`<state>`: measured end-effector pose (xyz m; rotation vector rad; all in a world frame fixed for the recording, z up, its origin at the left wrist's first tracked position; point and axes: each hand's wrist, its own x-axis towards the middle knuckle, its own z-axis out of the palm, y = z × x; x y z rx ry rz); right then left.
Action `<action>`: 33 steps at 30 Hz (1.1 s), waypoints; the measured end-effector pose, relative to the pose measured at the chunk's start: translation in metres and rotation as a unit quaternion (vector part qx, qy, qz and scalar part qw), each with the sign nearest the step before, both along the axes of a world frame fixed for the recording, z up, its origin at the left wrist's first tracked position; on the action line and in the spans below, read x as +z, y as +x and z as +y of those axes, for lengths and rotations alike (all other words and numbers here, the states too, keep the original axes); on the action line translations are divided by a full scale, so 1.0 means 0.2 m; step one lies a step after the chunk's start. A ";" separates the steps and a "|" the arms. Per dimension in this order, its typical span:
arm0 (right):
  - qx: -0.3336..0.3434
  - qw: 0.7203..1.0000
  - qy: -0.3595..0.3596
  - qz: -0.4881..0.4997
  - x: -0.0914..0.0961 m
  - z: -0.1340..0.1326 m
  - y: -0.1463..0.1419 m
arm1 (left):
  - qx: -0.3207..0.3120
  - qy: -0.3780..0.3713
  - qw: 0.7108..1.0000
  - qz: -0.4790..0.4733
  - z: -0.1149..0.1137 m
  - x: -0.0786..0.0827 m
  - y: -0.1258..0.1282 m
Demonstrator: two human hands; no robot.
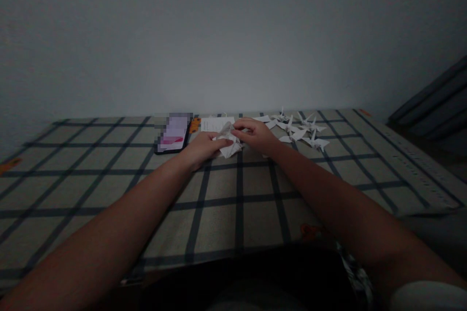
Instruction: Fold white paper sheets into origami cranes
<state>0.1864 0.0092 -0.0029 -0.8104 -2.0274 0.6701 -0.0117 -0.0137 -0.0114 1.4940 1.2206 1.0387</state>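
Between my two hands is a folded piece of white paper [229, 148], creased and partly opened out, just above the checked cloth. My left hand [204, 147] pinches its left side, with the thumb lying across the front. At its upper right, my right hand [253, 132] has thumb and fingertips pressed together on the paper's edge. Fingers cover part of the folds. Several finished paper cranes [313, 142] with pointed wings lie in a loose group just right of my right hand.
A phone [173, 132] with a lit, blurred screen lies left of my left hand. Behind my hands are white paper sheets [213, 123]. The checked tablecloth [237, 204] reaches back to a plain wall [233, 34]. Dark striped fabric [434, 90] hangs at the right.
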 end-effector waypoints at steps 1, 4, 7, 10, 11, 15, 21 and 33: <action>-0.001 1.000 -0.006 0.001 0.00 0.00 0.00 | -0.005 -0.004 1.000 0.008 0.00 0.00 0.00; -0.014 1.000 -0.027 0.005 -0.01 0.01 0.00 | -0.021 -0.011 0.998 0.060 0.00 0.00 -0.01; -0.026 0.999 -0.044 0.019 -0.03 0.02 0.00 | 0.016 0.091 0.987 0.132 -0.01 0.03 -0.02; -0.029 0.998 -0.051 0.018 -0.04 0.03 0.00 | 0.073 0.196 0.969 0.127 -0.01 0.06 -0.02; -0.029 0.998 -0.050 0.016 -0.04 0.03 0.00 | 0.078 0.210 0.968 0.114 -0.01 0.07 -0.01; -0.022 0.999 -0.033 0.003 -0.04 0.01 -0.01 | 0.041 0.223 0.970 0.093 -0.02 0.07 -0.01; -0.007 1.000 -0.023 -0.019 -0.02 -0.03 -0.03 | 0.025 0.249 0.963 0.102 -0.02 0.05 -0.02; -0.008 0.999 -0.010 -0.030 0.00 -0.02 -0.02 | 0.025 0.223 0.971 0.078 -0.01 0.04 -0.03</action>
